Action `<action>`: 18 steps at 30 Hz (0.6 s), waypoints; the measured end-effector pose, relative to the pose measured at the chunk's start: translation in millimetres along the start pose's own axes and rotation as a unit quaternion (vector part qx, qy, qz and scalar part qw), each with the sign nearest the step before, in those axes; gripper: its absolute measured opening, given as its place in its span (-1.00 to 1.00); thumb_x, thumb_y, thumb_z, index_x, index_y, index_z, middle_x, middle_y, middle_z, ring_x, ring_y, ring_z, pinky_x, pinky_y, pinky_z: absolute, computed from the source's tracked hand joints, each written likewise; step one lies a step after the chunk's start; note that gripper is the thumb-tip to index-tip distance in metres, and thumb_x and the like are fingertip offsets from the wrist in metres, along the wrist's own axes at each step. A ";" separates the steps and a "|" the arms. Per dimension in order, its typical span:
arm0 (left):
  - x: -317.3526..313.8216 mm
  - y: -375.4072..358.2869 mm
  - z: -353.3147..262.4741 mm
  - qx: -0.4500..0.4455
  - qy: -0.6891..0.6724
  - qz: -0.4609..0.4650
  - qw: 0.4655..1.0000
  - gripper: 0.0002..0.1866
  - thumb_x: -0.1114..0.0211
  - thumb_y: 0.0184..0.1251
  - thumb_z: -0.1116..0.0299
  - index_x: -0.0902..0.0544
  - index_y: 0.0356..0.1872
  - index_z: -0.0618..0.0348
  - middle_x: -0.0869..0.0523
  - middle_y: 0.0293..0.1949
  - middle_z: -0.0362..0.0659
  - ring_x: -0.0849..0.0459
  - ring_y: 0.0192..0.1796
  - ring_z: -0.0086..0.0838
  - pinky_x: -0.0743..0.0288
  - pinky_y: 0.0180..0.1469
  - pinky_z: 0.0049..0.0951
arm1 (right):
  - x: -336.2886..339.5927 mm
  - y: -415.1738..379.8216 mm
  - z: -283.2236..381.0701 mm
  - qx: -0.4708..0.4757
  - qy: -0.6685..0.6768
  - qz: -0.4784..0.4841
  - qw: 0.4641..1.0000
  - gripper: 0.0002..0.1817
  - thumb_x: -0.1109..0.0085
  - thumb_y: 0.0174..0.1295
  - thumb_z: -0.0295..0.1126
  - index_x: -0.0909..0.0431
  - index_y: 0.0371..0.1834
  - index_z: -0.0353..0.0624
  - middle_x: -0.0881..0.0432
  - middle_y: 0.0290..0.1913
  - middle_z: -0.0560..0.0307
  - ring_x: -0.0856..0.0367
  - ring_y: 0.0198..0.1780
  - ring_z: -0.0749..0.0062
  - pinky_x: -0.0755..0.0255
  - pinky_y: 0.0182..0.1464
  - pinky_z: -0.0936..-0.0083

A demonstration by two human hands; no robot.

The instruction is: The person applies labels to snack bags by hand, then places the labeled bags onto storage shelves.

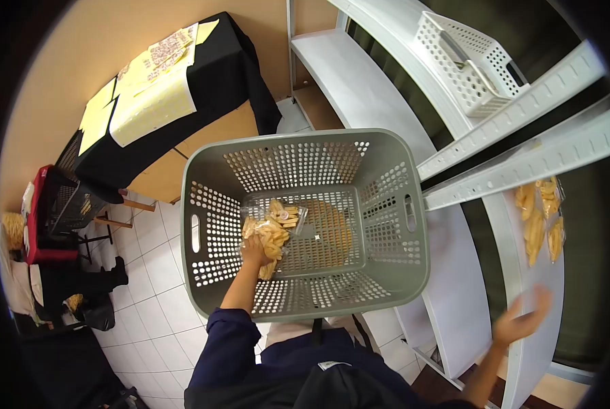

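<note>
A large grey-green perforated basket (pixel 305 311) stands in front of me. Inside it, toward the left, lie clear plastic bags of yellow snack pieces (pixel 276 230). My left hand (pixel 255 252) reaches down into the basket and is on these bags; its fingertips are partly hidden among them, so its grip is unclear. Off to the right, my right hand (pixel 523 317) is raised over a white shelf (pixel 479 290), fingers apart and slightly blurred, holding nothing. Farther up that shelf unit, beyond my right hand, lie more bagged yellow snacks (pixel 534 228).
White metal shelf posts (pixel 523 160) cross the right side. On an upper shelf sits a white perforated basket (pixel 465 68). A black-covered table (pixel 223 75) with yellow sheets (pixel 151 105) stands upper left. A red container (pixel 39 218) and dark bags are at far left.
</note>
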State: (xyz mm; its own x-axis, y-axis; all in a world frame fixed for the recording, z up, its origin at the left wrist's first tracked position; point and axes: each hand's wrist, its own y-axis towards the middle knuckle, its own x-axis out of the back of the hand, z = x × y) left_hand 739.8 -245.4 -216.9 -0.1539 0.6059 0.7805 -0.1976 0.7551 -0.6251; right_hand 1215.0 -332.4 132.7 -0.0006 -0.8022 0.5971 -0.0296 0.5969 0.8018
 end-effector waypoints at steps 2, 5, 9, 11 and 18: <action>-21.6 4.9 7.4 0.030 0.078 0.004 0.996 0.20 -0.45 -0.32 -0.11 0.10 0.29 0.22 -0.19 0.20 -0.09 -0.11 0.30 -0.25 -0.05 0.24 0.00 | -13.1 -47.0 84.4 0.090 0.167 0.165 0.968 -0.72 -0.08 -0.04 -0.49 -0.43 -0.19 -0.20 -0.50 -0.23 0.03 -0.46 -0.07 0.16 0.01 0.25 0.01; -45.3 17.0 23.0 0.042 0.062 0.029 0.997 0.19 -0.46 -0.34 -0.10 0.08 0.29 0.19 -0.21 0.17 -0.09 -0.13 0.28 -0.26 0.00 0.26 -0.01 | -37.6 -84.9 170.6 0.131 0.266 0.315 0.902 -0.74 -0.23 -0.10 -0.42 -0.53 -0.27 0.02 -0.50 -0.19 0.25 -0.51 -0.06 0.45 -0.08 0.21 0.17; -37.7 5.8 33.4 -0.126 0.013 -0.102 0.987 0.18 -0.52 -0.42 0.05 0.02 0.27 0.21 -0.29 0.10 -0.11 -0.25 0.19 -0.26 0.03 0.30 -0.11 | -58.6 -103.9 211.4 0.022 0.373 0.369 0.851 -0.69 -0.25 -0.10 -0.42 -0.52 -0.20 -0.08 -0.49 -0.14 0.18 -0.49 -0.04 0.38 -0.13 0.19 0.22; 5.8 -11.9 16.8 -0.202 0.001 -0.099 0.974 0.09 -0.50 -0.38 0.18 -0.03 0.26 0.23 -0.34 0.08 -0.09 -0.29 0.16 -0.25 0.04 0.32 -0.19 | -77.6 -100.8 221.2 -0.048 0.403 0.381 0.831 -0.57 -0.28 -0.12 -0.38 -0.47 -0.11 -0.15 -0.45 -0.07 0.09 -0.43 0.02 0.25 -0.16 0.18 0.23; 151.1 -124.9 -59.9 -0.609 0.010 -0.138 0.781 -0.28 -0.25 -0.07 0.40 -0.17 0.20 0.22 -0.36 0.10 -0.07 -0.28 0.20 -0.22 0.16 0.34 -0.09 | -128.7 -63.2 232.6 -0.010 0.381 0.486 0.786 -0.24 -0.38 -0.22 -0.19 -0.29 0.08 -0.28 -0.44 0.01 -0.09 -0.44 0.03 0.09 -0.26 0.10 0.27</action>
State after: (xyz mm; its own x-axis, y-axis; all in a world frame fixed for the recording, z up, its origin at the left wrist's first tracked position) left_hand 799.2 -233.1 -21.1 -0.2505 0.3724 0.8936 0.8484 0.5291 0.0174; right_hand 984.4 -270.8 -0.4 0.5865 0.2727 0.7626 -0.3705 0.9277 -0.0468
